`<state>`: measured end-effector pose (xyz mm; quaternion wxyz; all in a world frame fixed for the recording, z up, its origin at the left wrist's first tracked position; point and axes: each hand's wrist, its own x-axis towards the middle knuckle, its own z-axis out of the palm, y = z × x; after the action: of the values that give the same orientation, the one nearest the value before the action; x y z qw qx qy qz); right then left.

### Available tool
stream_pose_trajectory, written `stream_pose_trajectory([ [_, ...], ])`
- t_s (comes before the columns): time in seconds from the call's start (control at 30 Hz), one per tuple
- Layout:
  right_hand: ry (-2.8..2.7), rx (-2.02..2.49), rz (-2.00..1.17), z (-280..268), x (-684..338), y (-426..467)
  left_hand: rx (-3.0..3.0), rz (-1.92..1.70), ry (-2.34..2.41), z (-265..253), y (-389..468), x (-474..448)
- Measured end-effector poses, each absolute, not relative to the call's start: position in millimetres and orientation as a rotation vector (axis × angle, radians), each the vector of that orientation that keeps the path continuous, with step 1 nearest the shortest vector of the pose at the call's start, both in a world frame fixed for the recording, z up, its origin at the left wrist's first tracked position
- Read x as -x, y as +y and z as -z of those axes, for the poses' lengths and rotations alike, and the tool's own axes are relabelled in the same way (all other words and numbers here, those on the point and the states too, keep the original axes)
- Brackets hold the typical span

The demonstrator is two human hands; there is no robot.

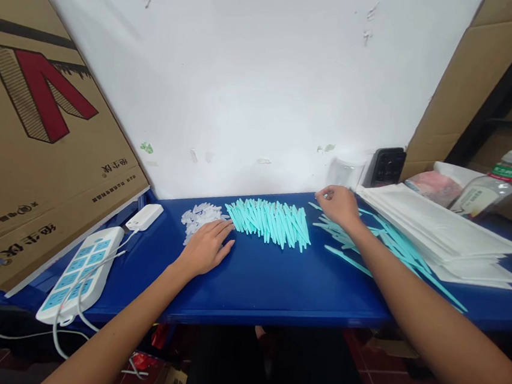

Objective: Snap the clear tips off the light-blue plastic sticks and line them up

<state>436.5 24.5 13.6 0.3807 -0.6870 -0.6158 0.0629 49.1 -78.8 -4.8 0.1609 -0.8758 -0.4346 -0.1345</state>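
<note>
My left hand lies palm down on the blue table with its fingers stretched out. Its fingertips are at the edge of a heap of small, translucent whitish pieces and close to the left end of a row of slim turquoise sticks. Those sticks lie side by side, tightly packed. At the back right, my right hand is closed in a pinch, and a small turquoise piece shows at its fingertips; the rest of it is hidden. Under and beside the right forearm lie loose, longer tapered turquoise sticks, partly covered by the arm.
A white power strip with cables and a white adapter lie left, beside a large cardboard box. On the right are stacked white sheets or envelopes, a plastic bottle, a clear cup and a black device. A white wall stands behind.
</note>
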Motion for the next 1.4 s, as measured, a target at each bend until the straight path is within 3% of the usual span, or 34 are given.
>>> stream_pose_trajectory([
  [0.57,-1.559,1.756,-0.164,-12,-440,28,2.351,0.463,-1.367,9,-65,-38],
  [0.8,-1.555,1.788,-0.181,-17,-441,27,2.473,0.279,-1.44,15,-46,-37],
  [0.97,-1.606,1.858,-0.036,-40,-462,8,2.418,0.311,-1.493,20,-45,-33],
  [1.17,-2.16,1.854,-0.386,-39,-493,-67,2.324,0.311,-1.478,19,-51,-31],
  [1.4,-2.188,1.758,0.037,15,-535,-112,2.343,0.533,-1.215,-11,-49,-61],
])
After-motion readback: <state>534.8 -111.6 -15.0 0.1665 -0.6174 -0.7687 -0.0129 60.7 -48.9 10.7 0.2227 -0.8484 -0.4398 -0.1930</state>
